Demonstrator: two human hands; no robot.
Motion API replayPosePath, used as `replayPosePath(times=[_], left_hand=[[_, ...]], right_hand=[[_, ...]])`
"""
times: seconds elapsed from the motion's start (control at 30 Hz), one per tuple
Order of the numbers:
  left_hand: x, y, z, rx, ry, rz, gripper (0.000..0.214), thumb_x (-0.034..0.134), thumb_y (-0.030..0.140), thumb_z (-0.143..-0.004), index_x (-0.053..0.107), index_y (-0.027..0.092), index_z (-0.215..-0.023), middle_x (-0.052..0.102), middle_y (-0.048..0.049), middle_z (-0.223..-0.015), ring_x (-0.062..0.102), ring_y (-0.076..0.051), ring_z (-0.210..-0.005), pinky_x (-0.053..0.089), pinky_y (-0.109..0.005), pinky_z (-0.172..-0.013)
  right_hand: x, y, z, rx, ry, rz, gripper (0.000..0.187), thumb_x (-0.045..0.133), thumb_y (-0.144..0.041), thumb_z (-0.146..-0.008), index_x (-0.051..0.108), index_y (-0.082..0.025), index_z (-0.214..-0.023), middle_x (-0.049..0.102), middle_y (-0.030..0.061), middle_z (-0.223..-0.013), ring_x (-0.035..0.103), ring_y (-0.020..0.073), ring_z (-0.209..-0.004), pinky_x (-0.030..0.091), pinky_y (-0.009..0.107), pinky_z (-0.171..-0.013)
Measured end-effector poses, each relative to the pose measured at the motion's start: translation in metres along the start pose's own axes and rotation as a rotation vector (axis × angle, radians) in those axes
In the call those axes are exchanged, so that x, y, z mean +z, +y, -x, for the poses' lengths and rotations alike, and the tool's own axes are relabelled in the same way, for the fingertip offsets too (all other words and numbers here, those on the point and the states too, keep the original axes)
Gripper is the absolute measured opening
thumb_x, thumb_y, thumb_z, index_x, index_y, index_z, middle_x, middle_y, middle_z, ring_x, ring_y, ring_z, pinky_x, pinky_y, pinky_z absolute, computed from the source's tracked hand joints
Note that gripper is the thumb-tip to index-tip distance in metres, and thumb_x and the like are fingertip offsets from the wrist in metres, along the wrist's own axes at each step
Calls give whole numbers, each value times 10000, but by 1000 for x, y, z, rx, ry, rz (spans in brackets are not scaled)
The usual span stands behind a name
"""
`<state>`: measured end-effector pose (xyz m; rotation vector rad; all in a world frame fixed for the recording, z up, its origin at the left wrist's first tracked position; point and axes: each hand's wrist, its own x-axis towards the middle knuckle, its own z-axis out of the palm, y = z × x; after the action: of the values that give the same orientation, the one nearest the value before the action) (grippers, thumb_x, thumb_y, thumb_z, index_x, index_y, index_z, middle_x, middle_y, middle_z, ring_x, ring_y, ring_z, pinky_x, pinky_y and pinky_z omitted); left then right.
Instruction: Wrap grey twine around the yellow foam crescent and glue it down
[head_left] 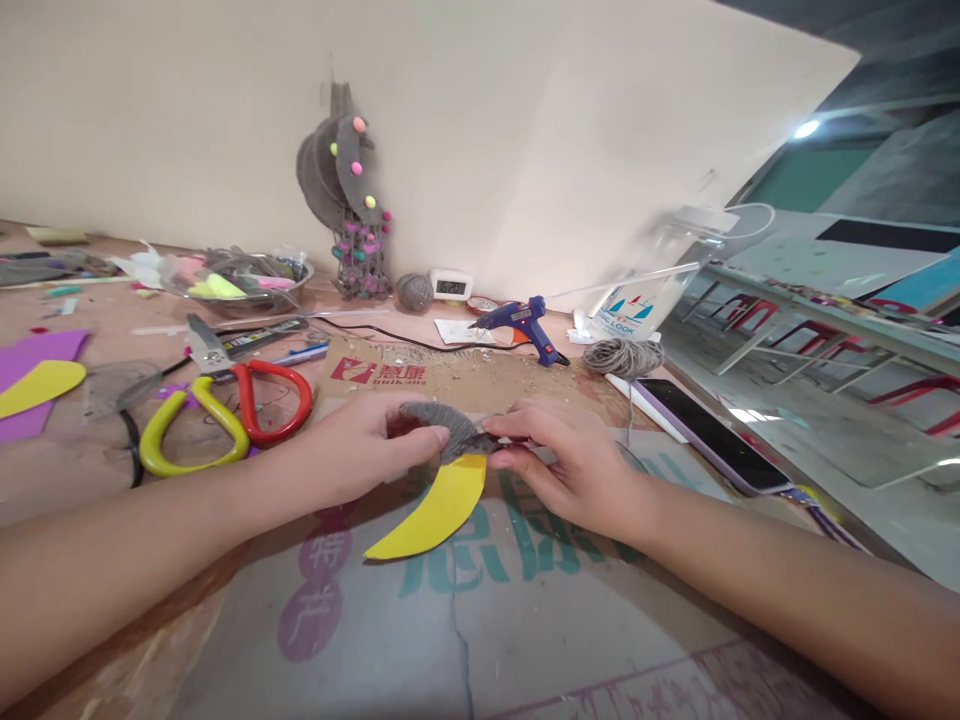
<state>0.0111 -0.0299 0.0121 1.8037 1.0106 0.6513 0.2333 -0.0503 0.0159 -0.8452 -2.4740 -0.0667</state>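
Observation:
A grey felt piece [442, 425] lies curved across the top of a yellow crescent-shaped foam piece [437, 510] on the cardboard-covered table [525, 600]. My left hand [360, 450] pinches the left part of the grey piece between thumb and fingers. The grey piece's right tip is pinched by my right hand [562, 465]. Both hands rest close together at the centre of the view, with the yellow crescent hanging out below them.
Scissors with red and yellow handles [217, 410] lie to the left. A blue glue gun [525, 325], a twine ball [622, 355] and a phone [709, 430] sit to the right. Purple and yellow foam [34, 385], a bowl of scraps [240, 280] and a grey felt decoration [349, 190] stand behind.

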Motion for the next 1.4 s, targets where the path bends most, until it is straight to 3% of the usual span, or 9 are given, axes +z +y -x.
replayPosePath(times=[0.2, 0.33, 0.4, 0.53, 0.73, 0.97, 1.17, 1.4], left_hand=[[-1, 0, 0, 47, -45, -44, 186, 477, 304, -763, 606, 175, -725, 526, 31, -620, 458, -107, -557, 352, -212, -488], [0, 0, 0, 34, -55, 16, 185, 500, 320, -768, 627, 187, -772, 570, 27, -660, 492, -110, -593, 373, -207, -511], [0, 1, 0, 34, -55, 52, 183, 519, 329, -771, 628, 183, -757, 574, 27, -661, 496, -107, -597, 377, -203, -517], [0, 2, 0, -12, -43, 142, 194, 544, 339, -774, 656, 189, -826, 611, 17, -684, 522, -109, -611, 407, -203, -539], [0, 1, 0, -51, -43, 202, 250, 577, 375, -761, 661, 186, -901, 663, -6, -782, 566, -121, -666, 438, -212, -578], [0, -4, 0, -76, -53, -55, 352, 542, 487, -743, 664, 164, -812, 649, -25, -725, 565, -162, -639, 422, -255, -538], [-1, -1, 1, -47, -23, -54, 336, 518, 480, -752, 647, 171, -740, 628, -19, -674, 545, -156, -602, 394, -233, -490], [-3, -1, 1, -55, -53, -40, 379, 461, 503, -792, 596, 161, -703, 586, -24, -674, 530, -159, -640, 407, -248, -546]], right_hand=[[0, -6, -1, -80, 0, 108, 131, 502, -236, -872, 552, -153, -959, 604, 38, -766, 508, 134, -680, 371, 258, -608], [-1, -7, 2, 131, 60, -53, 247, 589, -320, -808, 525, -168, -992, 584, 16, -747, 509, 114, -646, 395, 229, -590], [0, -7, 2, 232, 64, -149, 201, 628, -326, -768, 538, -172, -860, 552, -13, -668, 473, 89, -572, 373, 201, -534], [5, -5, 1, 349, -38, -241, 195, 607, -283, -770, 535, -165, -633, 489, -35, -563, 423, 68, -521, 321, 190, -499], [9, -8, -8, 569, -171, -536, 239, 530, -352, -816, 580, -155, -692, 449, -40, -570, 369, 56, -490, 304, 180, -452], [8, -10, -8, 534, -180, -611, 202, 541, -313, -818, 578, -147, -708, 430, -41, -589, 346, 52, -511, 291, 166, -437], [9, -9, -7, 545, -181, -646, 232, 522, -336, -832, 552, -146, -702, 413, -44, -590, 340, 53, -518, 289, 168, -445], [9, -10, -9, 557, -189, -673, 248, 521, -357, -829, 551, -144, -705, 416, -41, -613, 364, 61, -545, 313, 180, -486]])
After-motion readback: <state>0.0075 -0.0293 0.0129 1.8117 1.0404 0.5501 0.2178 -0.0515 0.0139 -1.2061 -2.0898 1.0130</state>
